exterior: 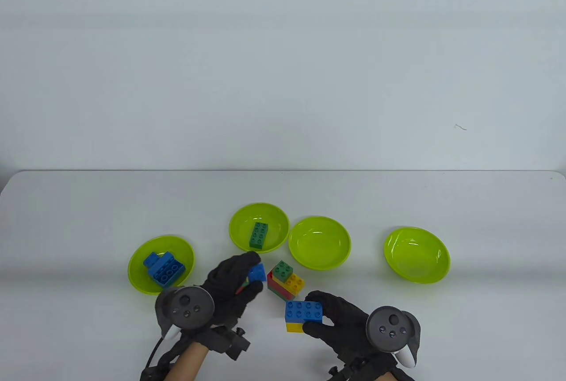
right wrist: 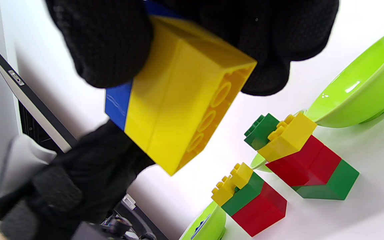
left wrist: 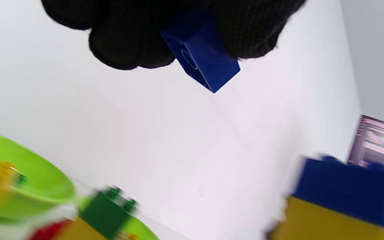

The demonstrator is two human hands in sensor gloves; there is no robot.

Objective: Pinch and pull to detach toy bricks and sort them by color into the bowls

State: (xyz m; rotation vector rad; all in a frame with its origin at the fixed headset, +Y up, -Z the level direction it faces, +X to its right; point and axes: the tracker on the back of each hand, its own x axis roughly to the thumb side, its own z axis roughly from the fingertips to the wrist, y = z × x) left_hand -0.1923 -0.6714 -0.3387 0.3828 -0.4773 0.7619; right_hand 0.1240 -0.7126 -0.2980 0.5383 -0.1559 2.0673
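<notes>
My left hand (exterior: 254,275) pinches a small blue brick (exterior: 257,273) (left wrist: 205,60) between thumb and fingers, lifted off the table. My right hand (exterior: 312,315) grips a stack of a blue brick (exterior: 303,310) on a yellow brick (exterior: 294,327) (right wrist: 185,100). Between the hands a cluster of green, yellow and red bricks (exterior: 285,282) (right wrist: 303,156) lies on the table. A second small cluster of yellow, green and red (right wrist: 249,201) lies near it, mostly hidden under my left hand in the table view.
Several lime bowls stand behind the hands: one holding blue bricks (exterior: 137,266), one holding a green brick (exterior: 239,221), and two empty ones (exterior: 319,261) (exterior: 416,275). A dark monitor edge (right wrist: 28,96) shows beyond the table in the right wrist view.
</notes>
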